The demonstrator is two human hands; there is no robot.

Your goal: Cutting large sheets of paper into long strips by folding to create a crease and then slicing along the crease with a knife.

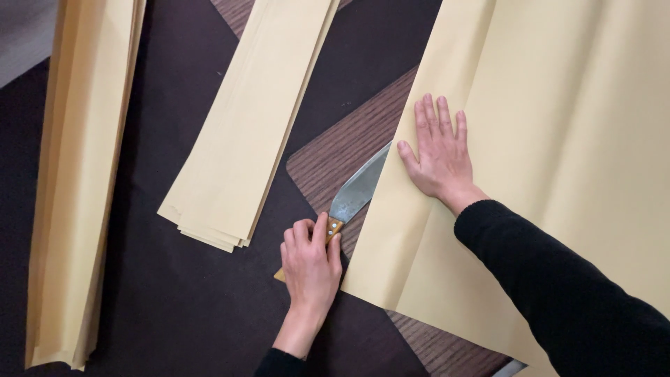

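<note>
Knife, one: broad steel blade, wooden handle with two rivets, at centre frame. Long axis runs diagonally, blade pointing toward the upper right, where its tip slips under the folded edge of the large paper sheet; handle toward the lower left.

Left hand, lower centre: fingers curled shut around the knife handle, thumb laid along its top.

Right hand, right of centre, black sleeve behind it: open and flat, fingers spread, palm pressing on the large sheet just beside the fold; it grips nothing.

Paper, all pale yellow-tan, unprinted, in three lots:
- large sheet, one, filling the right half of the frame, its folded edge slanting from top centre down to lower centre;
- stack of cut strips, one, upper centre-left, long axis slanting the same way, lower ends fanned slightly;
- folded pile, one, along the left edge, running nearly top to bottom.

Surface: dark brown mat over a wood-grain table, visible between the strips and the sheet.
</note>
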